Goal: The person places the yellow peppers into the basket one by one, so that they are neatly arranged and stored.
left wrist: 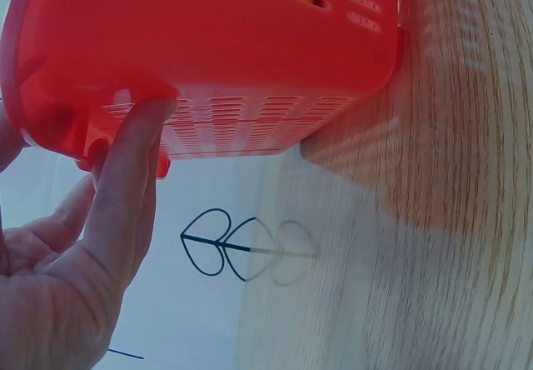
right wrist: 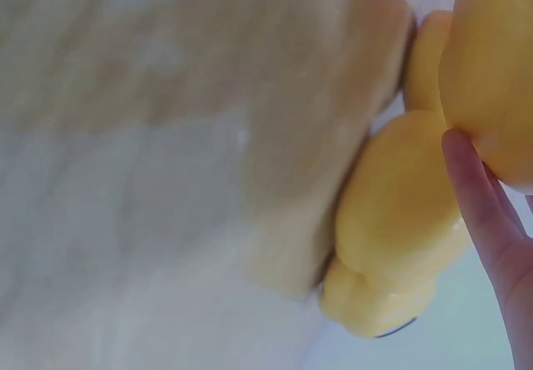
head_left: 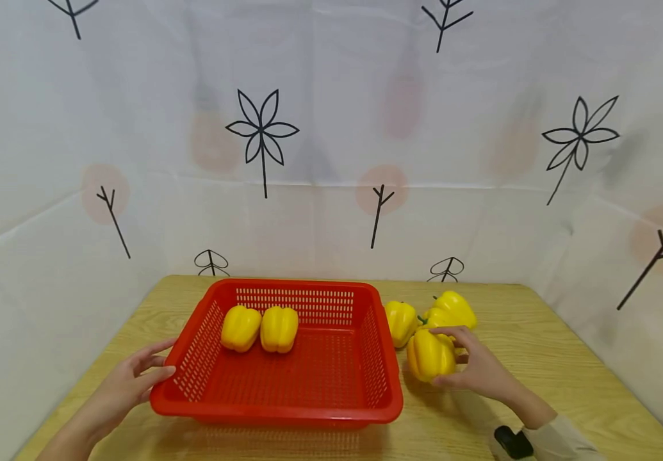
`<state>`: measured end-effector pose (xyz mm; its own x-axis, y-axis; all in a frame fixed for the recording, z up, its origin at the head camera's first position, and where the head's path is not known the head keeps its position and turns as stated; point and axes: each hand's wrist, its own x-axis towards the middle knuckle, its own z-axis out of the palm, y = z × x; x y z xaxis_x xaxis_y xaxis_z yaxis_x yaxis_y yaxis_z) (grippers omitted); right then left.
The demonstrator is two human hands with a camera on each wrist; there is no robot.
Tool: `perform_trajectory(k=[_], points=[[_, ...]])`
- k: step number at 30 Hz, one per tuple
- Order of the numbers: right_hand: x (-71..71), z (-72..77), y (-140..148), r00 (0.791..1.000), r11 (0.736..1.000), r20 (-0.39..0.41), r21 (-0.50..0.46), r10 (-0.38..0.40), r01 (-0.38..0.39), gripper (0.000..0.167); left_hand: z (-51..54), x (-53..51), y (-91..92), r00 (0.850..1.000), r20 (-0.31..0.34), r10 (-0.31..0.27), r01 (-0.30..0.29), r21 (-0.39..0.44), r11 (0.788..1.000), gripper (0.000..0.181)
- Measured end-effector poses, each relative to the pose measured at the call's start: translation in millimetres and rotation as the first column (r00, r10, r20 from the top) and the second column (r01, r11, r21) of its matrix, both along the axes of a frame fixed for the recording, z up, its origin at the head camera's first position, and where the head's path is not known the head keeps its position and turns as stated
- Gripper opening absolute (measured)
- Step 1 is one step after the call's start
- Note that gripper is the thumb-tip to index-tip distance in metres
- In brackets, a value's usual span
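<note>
My right hand (head_left: 483, 371) grips a yellow bell pepper (head_left: 428, 356) from its right side, just right of the basket. In the right wrist view one finger lies along this pepper (right wrist: 491, 70). My left hand (head_left: 118, 387) holds the left rim of a red plastic basket (head_left: 285, 412), thumb on the rim. Seen from the left wrist, fingers (left wrist: 125, 187) reach up against the outside of the basket wall (left wrist: 250, 45). Inside the basket, two yellow bell peppers, one left (head_left: 241, 328) and one right (head_left: 278, 329), sit side by side at the back left.
Behind the held pepper, more yellow bell peppers lie on the wooden table (head_left: 515, 346): one (head_left: 401, 323) beside the basket's right wall, others (head_left: 455, 310) farther right. A white cloth (head_left: 319, 128) with plant drawings hangs behind the table and along both sides.
</note>
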<state>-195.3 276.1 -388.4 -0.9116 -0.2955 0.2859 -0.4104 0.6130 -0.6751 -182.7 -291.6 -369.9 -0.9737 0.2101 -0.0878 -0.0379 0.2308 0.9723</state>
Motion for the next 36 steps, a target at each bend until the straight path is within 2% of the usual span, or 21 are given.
perform_trajectory(k=[9, 16, 36], points=[[-9.3, 13.6, -2.6, 0.997, 1.0, -0.07, -0.02, 0.021, -0.023, 0.074, -1.9, -0.4, -2.8, 1.0, 0.008, -0.01, 0.01, 0.014, 1.0, 0.063], [-15.0, 27.6, -6.0, 0.998, 1.0, -0.064, -0.022, 0.005, -0.007, 0.074, -1.9, -0.7, -1.5, 1.0, 0.014, -0.009, 0.009, 0.016, 1.0, 0.065], [-27.7, 63.1, -27.8, 0.996, 0.999, -0.074, -0.003, 0.046, -0.047, 0.073, -0.5, -1.1, -1.0, 1.0, 0.022, -0.007, 0.007, 0.011, 1.0, 0.067]])
